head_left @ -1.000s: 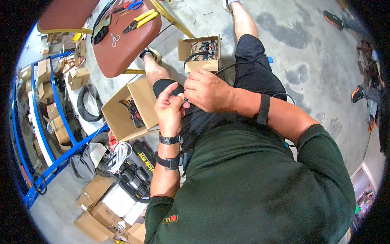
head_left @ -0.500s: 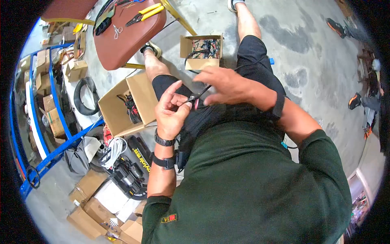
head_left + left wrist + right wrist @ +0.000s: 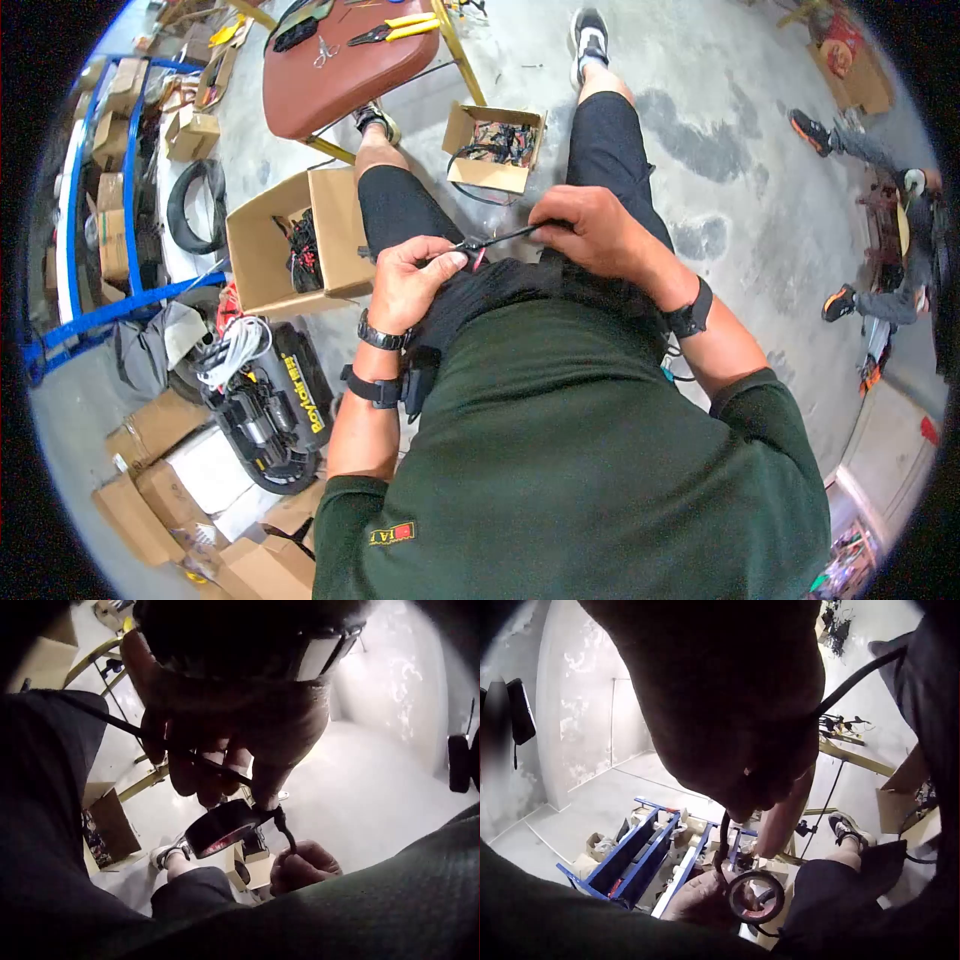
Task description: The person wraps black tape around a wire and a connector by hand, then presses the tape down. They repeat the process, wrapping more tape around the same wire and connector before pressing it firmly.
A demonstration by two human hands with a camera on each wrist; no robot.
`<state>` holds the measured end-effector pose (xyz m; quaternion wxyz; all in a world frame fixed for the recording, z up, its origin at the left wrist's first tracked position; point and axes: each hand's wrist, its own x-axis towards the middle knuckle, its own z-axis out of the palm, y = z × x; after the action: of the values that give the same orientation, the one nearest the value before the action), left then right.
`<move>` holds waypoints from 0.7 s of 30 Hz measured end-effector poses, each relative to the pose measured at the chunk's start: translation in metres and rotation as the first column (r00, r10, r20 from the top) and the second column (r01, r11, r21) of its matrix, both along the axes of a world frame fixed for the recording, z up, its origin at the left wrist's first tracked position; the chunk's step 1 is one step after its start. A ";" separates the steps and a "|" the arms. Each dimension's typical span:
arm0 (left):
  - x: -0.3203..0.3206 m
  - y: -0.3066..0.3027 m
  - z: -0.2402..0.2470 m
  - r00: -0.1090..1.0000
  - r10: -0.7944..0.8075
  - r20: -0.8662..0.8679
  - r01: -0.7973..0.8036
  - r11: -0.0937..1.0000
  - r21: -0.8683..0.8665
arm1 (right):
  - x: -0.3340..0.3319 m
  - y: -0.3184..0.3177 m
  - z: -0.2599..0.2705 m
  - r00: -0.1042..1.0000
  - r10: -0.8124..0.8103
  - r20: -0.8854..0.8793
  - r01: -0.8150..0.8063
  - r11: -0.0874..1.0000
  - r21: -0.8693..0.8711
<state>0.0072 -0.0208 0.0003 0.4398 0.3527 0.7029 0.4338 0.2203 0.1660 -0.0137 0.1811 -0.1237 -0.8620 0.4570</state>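
The left hand (image 3: 410, 282) is curled tight round one end of a thin black cable (image 3: 503, 237), above the person's lap. A roll of black tape (image 3: 475, 257) with a red core sits against its fingertips. In the left wrist view the tape roll (image 3: 221, 829) hangs just below the fingers (image 3: 184, 769), touching the cable (image 3: 217, 766) that they clasp. The right hand (image 3: 592, 228) pinches the same cable a little further along, fingers bent over it, so the cable runs taut between the two hands. From the right wrist the right hand (image 3: 727, 712) fills the top of the view, dark, and the cable (image 3: 855, 679) leaves it toward the upper right corner. The left hand (image 3: 705, 898) and tape roll (image 3: 756, 896) show below it.

A watch (image 3: 378, 335) sits on the left wrist. On the concrete floor (image 3: 720, 120) a large open box (image 3: 262, 262) of wires stands just beside the left knee. A small box (image 3: 478, 172) of wires lies between the shins. A red-brown chair seat (image 3: 340, 80) carries yellow-handled pliers (image 3: 405, 25) at its far edge and scissors (image 3: 322, 52) near its left edge. A tyre (image 3: 195, 205) lies left of the large box, with a blue rack (image 3: 90, 315) beyond it. A black machine (image 3: 270, 405) stands by the left elbow.
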 end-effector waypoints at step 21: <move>-0.002 0.028 0.030 0.912 -0.275 -0.306 0.342 0.919 0.194 | -0.032 0.002 0.041 0.971 0.235 -0.033 -0.236 0.970 -0.056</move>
<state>0.0054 0.0068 0.0299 0.3556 0.5674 0.6331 0.3883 0.1887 0.1681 0.0271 0.1333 -0.0198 -0.8542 0.5022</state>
